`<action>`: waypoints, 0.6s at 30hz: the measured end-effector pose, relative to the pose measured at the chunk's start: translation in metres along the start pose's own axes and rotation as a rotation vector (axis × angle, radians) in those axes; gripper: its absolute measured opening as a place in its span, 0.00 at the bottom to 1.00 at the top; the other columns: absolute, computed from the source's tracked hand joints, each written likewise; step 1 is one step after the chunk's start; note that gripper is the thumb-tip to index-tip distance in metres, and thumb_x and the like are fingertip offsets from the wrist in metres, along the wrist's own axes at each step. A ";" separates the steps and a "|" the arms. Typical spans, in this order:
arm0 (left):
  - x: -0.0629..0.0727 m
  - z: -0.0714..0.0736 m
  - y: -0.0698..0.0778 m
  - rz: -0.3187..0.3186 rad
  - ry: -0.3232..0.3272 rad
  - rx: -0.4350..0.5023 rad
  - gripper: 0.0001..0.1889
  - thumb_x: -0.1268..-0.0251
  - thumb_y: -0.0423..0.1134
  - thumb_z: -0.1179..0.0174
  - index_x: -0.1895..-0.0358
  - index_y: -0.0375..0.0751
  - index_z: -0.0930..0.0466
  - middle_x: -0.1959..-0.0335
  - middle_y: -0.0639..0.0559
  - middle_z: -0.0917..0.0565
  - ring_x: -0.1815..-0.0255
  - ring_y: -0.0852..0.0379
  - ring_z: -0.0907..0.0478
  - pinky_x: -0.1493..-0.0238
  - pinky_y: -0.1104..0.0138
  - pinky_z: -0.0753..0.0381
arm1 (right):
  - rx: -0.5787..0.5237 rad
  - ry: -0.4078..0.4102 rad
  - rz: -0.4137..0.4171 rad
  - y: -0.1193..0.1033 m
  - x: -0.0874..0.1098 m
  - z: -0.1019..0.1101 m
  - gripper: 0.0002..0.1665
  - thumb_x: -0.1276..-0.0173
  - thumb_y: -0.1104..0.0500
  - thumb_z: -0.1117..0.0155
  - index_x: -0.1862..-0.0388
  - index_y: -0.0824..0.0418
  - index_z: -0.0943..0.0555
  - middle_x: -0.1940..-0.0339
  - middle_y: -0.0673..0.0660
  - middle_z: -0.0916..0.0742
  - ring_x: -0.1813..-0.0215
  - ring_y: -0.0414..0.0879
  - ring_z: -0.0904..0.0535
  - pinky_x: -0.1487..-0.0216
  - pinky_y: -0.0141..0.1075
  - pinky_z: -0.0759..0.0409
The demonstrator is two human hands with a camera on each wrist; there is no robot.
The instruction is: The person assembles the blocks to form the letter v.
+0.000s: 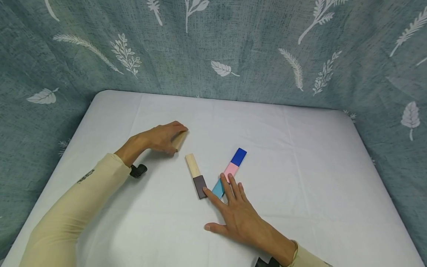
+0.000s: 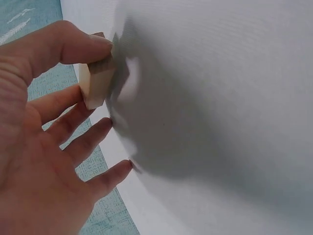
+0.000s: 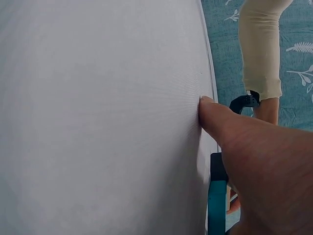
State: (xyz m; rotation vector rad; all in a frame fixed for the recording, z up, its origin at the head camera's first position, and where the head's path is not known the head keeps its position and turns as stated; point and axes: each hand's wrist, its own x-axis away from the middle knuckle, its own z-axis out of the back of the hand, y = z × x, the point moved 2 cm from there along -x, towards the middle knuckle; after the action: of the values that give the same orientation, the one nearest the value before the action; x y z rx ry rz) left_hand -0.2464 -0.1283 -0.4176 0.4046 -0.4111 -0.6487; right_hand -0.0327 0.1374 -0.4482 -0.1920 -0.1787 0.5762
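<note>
My left hand (image 1: 163,138) pinches a plain wooden block (image 1: 179,141) between thumb and fingers, at or just above the tabletop. In the left wrist view the thumb presses one side of this block (image 2: 99,81), while the lower fingers stay spread. My right hand (image 1: 241,218) lies with spread fingers, its fingertips at a teal block (image 1: 218,189) and a pink block (image 1: 231,169). Its index fingertip is by the corner of a dark grey block (image 1: 199,186). A blue block (image 1: 238,157) continues the pink and teal row; a pale wooden block (image 1: 192,165) adjoins the dark one.
The two slanting rows of blocks converge toward the near side, like a V. A white cloth (image 1: 300,167) covers the table. Behind and beside it hangs a green leaf-patterned curtain (image 1: 253,48). Black straps with cameras (image 1: 138,171) sit on the wrists.
</note>
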 end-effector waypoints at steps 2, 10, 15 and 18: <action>0.000 0.000 -0.001 0.006 0.015 0.010 0.45 0.47 0.37 0.27 0.24 0.37 0.38 0.27 0.41 0.36 0.42 0.45 0.29 0.42 0.46 0.28 | 0.003 0.001 0.000 0.000 0.000 0.000 0.53 0.35 0.21 0.48 0.16 0.37 0.48 0.17 0.68 0.54 0.18 0.66 0.67 0.24 0.63 0.50; 0.002 -0.002 -0.005 0.035 0.096 0.037 0.44 0.46 0.42 0.27 0.25 0.34 0.35 0.31 0.37 0.34 0.40 0.43 0.28 0.37 0.43 0.30 | 0.002 -0.002 0.002 0.001 -0.001 0.000 0.53 0.35 0.21 0.48 0.16 0.38 0.49 0.17 0.69 0.56 0.18 0.66 0.67 0.24 0.63 0.51; 0.005 -0.003 -0.005 0.056 0.140 0.043 0.44 0.45 0.45 0.27 0.26 0.33 0.35 0.32 0.35 0.34 0.39 0.41 0.27 0.36 0.44 0.31 | 0.000 0.003 0.002 0.001 0.000 -0.001 0.53 0.35 0.21 0.47 0.16 0.38 0.48 0.17 0.69 0.56 0.18 0.66 0.66 0.24 0.63 0.50; 0.007 -0.002 -0.005 0.064 0.155 0.060 0.45 0.44 0.47 0.27 0.26 0.32 0.35 0.32 0.35 0.34 0.39 0.41 0.27 0.35 0.44 0.31 | 0.000 0.001 -0.001 0.001 0.000 -0.001 0.53 0.35 0.21 0.48 0.16 0.37 0.49 0.17 0.68 0.56 0.18 0.66 0.67 0.24 0.63 0.51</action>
State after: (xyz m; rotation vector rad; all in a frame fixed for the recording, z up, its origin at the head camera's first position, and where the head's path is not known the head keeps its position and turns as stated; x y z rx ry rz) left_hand -0.2430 -0.1359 -0.4202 0.4935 -0.2954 -0.5396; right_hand -0.0329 0.1378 -0.4495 -0.1924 -0.1781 0.5751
